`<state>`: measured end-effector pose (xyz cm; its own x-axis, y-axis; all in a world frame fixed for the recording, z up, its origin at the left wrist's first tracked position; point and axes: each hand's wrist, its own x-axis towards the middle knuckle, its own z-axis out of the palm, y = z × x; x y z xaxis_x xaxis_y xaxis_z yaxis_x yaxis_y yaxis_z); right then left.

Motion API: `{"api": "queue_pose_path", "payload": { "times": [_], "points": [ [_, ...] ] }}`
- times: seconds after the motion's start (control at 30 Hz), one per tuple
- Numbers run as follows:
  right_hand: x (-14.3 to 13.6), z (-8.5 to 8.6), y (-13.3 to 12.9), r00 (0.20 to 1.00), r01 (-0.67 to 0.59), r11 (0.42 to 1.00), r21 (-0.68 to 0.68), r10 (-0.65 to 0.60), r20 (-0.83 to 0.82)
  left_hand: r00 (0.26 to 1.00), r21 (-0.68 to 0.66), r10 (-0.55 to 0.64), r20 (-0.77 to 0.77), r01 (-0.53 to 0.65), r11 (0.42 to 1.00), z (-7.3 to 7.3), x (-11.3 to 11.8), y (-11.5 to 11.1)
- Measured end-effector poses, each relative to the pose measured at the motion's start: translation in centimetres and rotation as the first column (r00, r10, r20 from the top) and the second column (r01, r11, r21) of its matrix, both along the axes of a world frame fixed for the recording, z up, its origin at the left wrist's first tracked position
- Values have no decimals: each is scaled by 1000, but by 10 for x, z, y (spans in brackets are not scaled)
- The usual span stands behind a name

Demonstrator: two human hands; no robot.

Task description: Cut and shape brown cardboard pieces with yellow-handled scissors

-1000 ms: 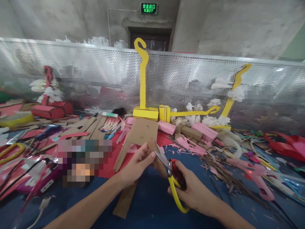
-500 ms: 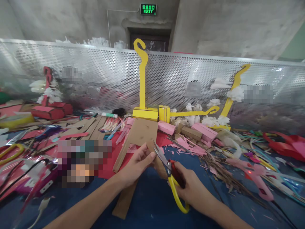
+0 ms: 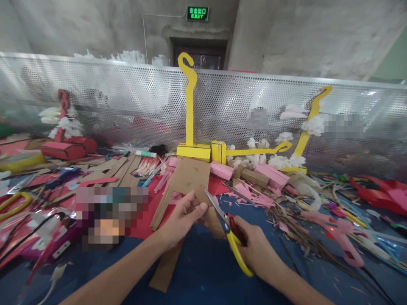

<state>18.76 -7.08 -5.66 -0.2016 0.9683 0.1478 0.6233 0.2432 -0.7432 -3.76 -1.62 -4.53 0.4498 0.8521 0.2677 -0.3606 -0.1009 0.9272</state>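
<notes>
The scissors (image 3: 227, 218) have closed further, clenched in right hand (image 3: 254, 245); left hand (image 3: 187, 216) pinches cardboard (image 3: 213, 221); sign (image 3: 197, 13) reads "安全出口 EXIT".

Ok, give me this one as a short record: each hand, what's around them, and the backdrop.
Left hand: holds a cardboard piece
Right hand: holds scissors, yellow and red handles
Ahead: upright yellow stand, hooked top
Right side: pink glue gun, red light showing
Backdrop: perforated metal panel; green exit sign above
</notes>
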Motion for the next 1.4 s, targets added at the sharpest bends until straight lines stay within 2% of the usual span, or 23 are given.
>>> {"api": "queue_pose_path", "payload": {
  "times": [0.17, 0.37, 0.53, 0.7, 0.87, 1.1, 1.4],
  "points": [
    [2, -1, 4, 1000, 16, 999, 44, -16, 3, 1000, 22, -1, -19, 2, 1000, -1, 1, 0],
    [-1, 3, 1, 997, -33, 997, 65, 37, -61, 1000, 19, 17, -9, -17, 1000, -2, 0, 1],
    [-1, 10, -5, 991, -104, 994, 28, 106, -79, 998, -10, 67, -4, -67, 998, -1, 0, 0],
    [-4, 13, -7, 982, -161, 987, -2, 160, -105, 997, 12, -71, -1, 71, 997, 2, -1, -1],
    [0, 10, -4, 974, -193, 980, -49, 185, -133, 995, 18, -102, 4, 102, 995, 1, -1, -2],
    [3, 9, -2, 994, -108, 994, -31, 107, -36, 995, 24, -101, -13, 101, 995, 0, 0, 0],
    [7, -1, 4, 998, -50, 999, -18, 50, -35, 996, 19, -82, -21, 82, 996, -1, -1, 0]
  ]
}}
